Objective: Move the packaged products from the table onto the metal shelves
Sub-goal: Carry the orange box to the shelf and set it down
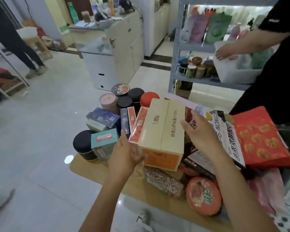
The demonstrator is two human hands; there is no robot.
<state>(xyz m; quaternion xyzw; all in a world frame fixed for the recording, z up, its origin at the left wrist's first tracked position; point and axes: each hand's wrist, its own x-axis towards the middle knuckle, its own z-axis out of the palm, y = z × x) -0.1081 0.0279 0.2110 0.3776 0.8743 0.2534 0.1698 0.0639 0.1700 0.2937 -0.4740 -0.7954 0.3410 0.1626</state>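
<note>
A cream cardboard carton [164, 128] with an orange front panel stands among many packaged products on the wooden table [84, 166]. My left hand [126, 156] is at its lower left corner, fingers apart, touching a thin red box [138, 124] that leans against the carton. My right hand [199, 133] is spread open beside the carton's right face, close to it; whether it touches is unclear. The grey metal shelves [176, 47] stand at the back right and hold pouches and cans.
Dark-lidded jars [83, 144], a teal box [104, 143], blue boxes [104, 117], a red packet [259, 138] and a round orange tub [203, 196] crowd the table. Another person [274, 67] holds a white bin [233, 69] at the shelves. A white cabinet [117, 52] stands behind.
</note>
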